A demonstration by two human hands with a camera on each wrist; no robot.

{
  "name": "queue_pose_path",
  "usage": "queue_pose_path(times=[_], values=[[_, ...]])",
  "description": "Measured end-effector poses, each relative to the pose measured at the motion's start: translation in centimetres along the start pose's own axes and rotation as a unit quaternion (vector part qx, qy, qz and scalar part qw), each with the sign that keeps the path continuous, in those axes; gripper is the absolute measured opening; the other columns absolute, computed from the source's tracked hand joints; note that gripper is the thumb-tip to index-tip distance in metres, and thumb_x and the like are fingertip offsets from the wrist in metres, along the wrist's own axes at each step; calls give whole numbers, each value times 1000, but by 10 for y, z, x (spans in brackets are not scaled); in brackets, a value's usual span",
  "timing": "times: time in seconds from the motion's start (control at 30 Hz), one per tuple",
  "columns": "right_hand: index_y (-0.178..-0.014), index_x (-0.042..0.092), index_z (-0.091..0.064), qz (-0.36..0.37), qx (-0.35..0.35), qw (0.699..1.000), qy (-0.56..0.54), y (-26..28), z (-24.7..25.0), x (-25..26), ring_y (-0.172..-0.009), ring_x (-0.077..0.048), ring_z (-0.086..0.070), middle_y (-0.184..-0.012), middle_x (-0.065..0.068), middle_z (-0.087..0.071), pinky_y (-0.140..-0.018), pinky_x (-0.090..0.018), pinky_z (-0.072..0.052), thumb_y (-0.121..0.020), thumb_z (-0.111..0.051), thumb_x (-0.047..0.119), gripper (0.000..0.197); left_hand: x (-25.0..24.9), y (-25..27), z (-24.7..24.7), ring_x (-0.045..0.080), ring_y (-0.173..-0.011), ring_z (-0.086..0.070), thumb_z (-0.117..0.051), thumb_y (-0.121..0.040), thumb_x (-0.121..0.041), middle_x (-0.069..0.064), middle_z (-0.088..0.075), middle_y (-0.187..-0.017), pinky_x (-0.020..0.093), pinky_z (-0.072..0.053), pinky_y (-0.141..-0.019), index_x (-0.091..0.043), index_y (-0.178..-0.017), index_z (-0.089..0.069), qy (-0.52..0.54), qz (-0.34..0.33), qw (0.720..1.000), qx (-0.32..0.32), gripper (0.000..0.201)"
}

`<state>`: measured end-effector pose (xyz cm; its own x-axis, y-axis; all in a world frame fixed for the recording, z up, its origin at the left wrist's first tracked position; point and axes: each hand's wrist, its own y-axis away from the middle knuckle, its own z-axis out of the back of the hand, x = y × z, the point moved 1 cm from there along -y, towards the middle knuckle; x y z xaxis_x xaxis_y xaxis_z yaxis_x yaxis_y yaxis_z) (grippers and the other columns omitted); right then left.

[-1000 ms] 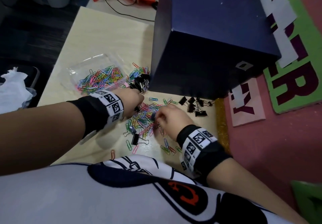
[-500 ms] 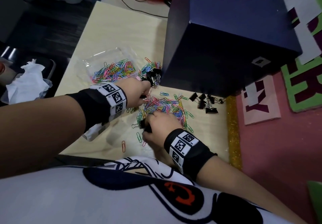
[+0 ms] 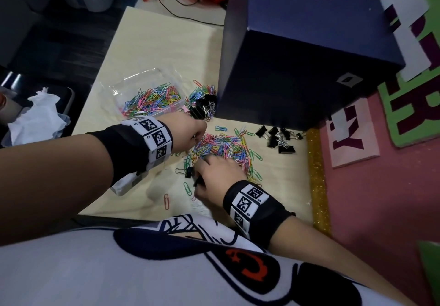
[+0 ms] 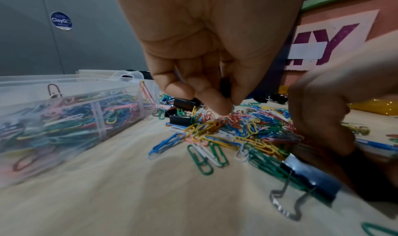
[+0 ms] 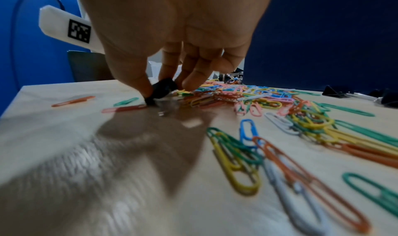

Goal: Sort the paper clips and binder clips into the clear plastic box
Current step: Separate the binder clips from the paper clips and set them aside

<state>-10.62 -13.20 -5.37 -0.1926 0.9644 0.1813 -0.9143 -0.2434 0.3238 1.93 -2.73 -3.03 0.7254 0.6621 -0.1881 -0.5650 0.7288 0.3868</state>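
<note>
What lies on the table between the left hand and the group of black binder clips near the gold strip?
In the head view, the heap of coloured paper clips fills most of the stretch between the left hand and the black binder clips.

Bare table (image 3: 152, 50) lies beyond the clear plastic box (image 3: 133, 84) (dark blue box (image 3: 297, 50) walls the right).

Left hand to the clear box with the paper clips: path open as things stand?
Probably yes. The left hand sits just beside the clear plastic box, whose top is open, and nothing stands between them. It already seems to hold something dark in its curled fingers; what it is I cannot tell.
</note>
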Motion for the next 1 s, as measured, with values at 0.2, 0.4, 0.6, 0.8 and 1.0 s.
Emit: queue_pose_path(times=[0.2,0.4,0.6,0.8,1.0], values=[[-89,21,-54,-39,7,985,-167,7,10,-10,-90,-26,-54,-97,-3,-54,-76,-31,-44,-80,-60,23,11,-13,-12,5,20,-79,-59,-53,-90,-22,-2,-66,-86,29,-48,-70,-26,-90,-61,22,-24,999,7,9],[-83,19,-53,-255,-168,917,-257,21,25,-58,-81,-16,-50,-95,3,-50,-74,-29,-43,-81,-59,18,7,-41,-32,15,15,-101,-61,-57,-91,-20,-2,-64,-118,21,-41,-80,-26,-127,-54,135,-54,987,-69,36],[-114,17,-57,-418,-258,840,-231,35,32,-95,-106,-24,-55,-127,-7,-46,-86,-29,-44,-91,-55,17,24,-50,-34,20,11,-97,-56,-58,-89,-21,-4,-58,-118,25,-44,-83,-33,-127,-51,128,-93,987,-25,41],[-137,5,-33,-449,77,881,-125,33,26,-87,-121,-30,-48,-135,-14,-41,-86,-32,-42,-90,-51,15,51,-33,-14,-1,15,-79,-54,-71,-75,-42,-8,-57,-81,28,-45,-64,-26,-92,-56,-114,-81,970,198,28],[-130,6,-33,-386,133,905,-117,31,10,-63,-119,-30,-50,-130,-13,-41,-94,-36,-45,-81,-66,12,59,-32,-6,-21,24,-79,-59,-68,-75,-36,2,-62,-87,35,-53,-66,-20,-93,-53,-190,-107,956,197,28]])
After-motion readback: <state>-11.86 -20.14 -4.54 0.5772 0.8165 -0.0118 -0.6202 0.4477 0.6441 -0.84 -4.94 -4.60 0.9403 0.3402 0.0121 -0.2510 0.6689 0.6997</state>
